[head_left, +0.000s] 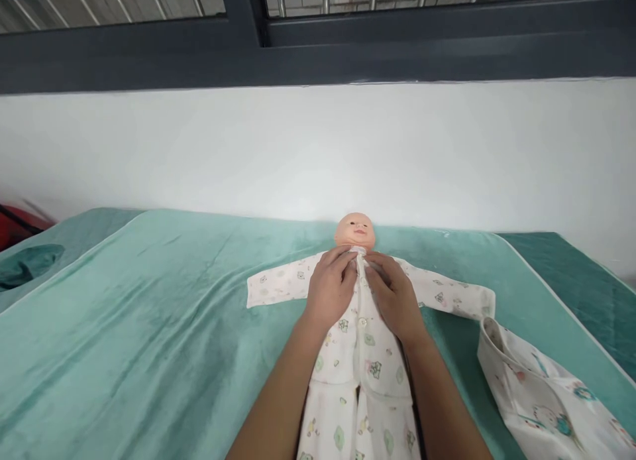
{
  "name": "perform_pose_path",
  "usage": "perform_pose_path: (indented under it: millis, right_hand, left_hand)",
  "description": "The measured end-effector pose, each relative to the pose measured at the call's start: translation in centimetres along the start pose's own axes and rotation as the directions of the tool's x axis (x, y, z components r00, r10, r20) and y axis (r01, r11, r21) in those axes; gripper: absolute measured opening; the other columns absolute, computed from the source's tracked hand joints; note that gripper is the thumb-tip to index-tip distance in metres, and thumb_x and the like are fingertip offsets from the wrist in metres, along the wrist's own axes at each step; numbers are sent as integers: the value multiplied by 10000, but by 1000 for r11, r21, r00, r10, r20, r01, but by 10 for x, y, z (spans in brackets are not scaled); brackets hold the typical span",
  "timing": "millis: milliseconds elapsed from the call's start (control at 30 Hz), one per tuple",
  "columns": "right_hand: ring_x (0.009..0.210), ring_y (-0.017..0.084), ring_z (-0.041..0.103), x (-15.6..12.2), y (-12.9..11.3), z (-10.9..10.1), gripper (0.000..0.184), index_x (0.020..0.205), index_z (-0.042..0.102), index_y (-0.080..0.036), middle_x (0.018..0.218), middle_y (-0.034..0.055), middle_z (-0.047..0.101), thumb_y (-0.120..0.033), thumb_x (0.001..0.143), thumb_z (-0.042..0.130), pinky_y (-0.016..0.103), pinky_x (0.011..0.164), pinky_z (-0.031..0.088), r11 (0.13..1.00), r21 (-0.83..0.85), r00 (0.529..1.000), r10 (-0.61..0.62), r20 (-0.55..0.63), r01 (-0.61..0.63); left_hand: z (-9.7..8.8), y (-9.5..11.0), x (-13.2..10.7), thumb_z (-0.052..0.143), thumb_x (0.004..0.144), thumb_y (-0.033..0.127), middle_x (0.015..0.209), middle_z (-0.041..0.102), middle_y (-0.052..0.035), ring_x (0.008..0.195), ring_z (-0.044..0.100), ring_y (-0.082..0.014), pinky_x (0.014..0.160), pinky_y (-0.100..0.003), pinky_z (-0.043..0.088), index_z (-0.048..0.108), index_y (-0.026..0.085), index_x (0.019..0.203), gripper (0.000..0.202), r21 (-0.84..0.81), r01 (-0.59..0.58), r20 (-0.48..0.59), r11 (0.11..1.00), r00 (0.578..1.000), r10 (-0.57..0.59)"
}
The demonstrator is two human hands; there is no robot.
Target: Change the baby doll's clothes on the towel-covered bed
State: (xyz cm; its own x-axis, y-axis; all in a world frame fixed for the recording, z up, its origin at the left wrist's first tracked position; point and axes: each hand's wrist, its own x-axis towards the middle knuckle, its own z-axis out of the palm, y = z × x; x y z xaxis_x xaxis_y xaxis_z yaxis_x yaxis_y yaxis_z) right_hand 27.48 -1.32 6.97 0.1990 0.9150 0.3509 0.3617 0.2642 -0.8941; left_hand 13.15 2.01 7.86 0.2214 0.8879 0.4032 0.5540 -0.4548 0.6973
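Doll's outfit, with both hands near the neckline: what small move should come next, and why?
Perhaps press the front seam together just below the collar: the left hand and right hand lie on either side of the seam, close to the collar. A round fastener shows lower down; whether the top is fastened, I cannot tell.

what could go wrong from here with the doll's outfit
The left hand and right hand are at the collar, so a tug might bunch it under the chin of the doll. The sleeve on the right ends right by the patterned cloth, so shifting either could disturb the other.
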Motion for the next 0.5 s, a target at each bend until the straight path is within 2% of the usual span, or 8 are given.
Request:
perform_pose_path:
  millis: [400, 500]
  right_hand:
    - [1276, 238, 541, -2, 2, 0, 221, 1090, 666, -251, 1329, 50, 627, -379, 951, 551, 447, 1106, 423, 1000, 27, 1000, 8, 27, -9]
    - [1231, 227, 566, -3, 0, -1, 224, 1125, 631, -256, 1324, 50, 626, -377, 956, 546, 433, 1074, 446, 997, 57, 998, 57, 38, -59]
  left_hand:
    - [-2, 0, 0, 473, 996, 231, 1358, 632, -8, 1274, 569, -194, 1119, -401, 464, 706, 272, 1197, 310, -47, 9, 2, 999, 1000, -9]
    - [-2, 0, 0, 456, 995, 209, 1361, 629, -8, 1276, 565, -199, 1110, -413, 469, 700, 284, 1211, 335, -26, -13, 13, 1000, 1000, 13]
